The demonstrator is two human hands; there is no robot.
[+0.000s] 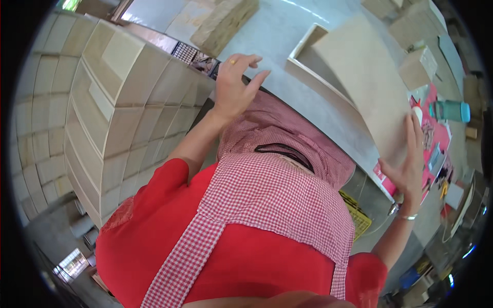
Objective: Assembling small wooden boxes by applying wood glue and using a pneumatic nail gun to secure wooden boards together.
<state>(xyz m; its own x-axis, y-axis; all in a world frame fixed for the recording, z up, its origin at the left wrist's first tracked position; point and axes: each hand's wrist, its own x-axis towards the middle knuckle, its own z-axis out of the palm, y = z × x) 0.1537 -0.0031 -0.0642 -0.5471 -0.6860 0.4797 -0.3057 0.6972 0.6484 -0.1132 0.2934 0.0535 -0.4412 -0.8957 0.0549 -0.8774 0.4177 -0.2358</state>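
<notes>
My right hand [406,163] grips the near right end of a flat, light wood-coloured board [359,66], thumb on one side and fingers on the other. The board is tilted and slightly blurred. Partly beneath it lies a shallow open box [323,77] with pale walls, on the light table [267,56]; the board hides much of the box's inside. My left hand [237,87] is raised over the table's near left edge, holding nothing, its thumb and fingers apart and curved. A ring shows on that hand.
Tall stacks of pale boxes [138,102] stand close on my left. A rough-edged block [226,25] lies at the table's far side. To the right are a teal bottle [449,111], pink sheets and small boxes [418,68]. A yellow crate [355,214] shows below the table edge.
</notes>
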